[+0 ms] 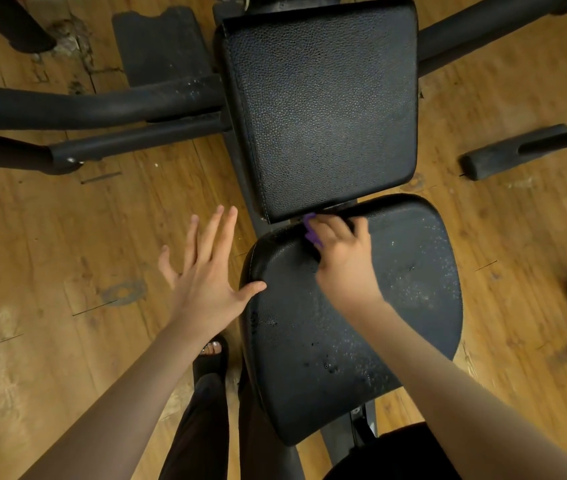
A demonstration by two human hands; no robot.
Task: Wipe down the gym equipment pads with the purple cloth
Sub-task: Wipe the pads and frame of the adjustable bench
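A black rounded seat pad (396,306) fills the lower middle, speckled with pale droplets and dust. Behind it stands a larger rectangular black back pad (323,109). My right hand (341,258) grips the purple cloth (311,232) at the seat pad's far edge, close to the gap between the two pads; only a small bit of the cloth shows past my fingers. My left hand (206,265) hovers with fingers spread at the seat pad's left side, its thumb touching the pad's edge.
Black padded bars (84,105) and metal frame tubes (483,29) stick out to both sides over the wooden floor (67,271). A foam-tipped bar (504,154) lies at the right. My leg and sandalled foot (211,355) stand left of the seat.
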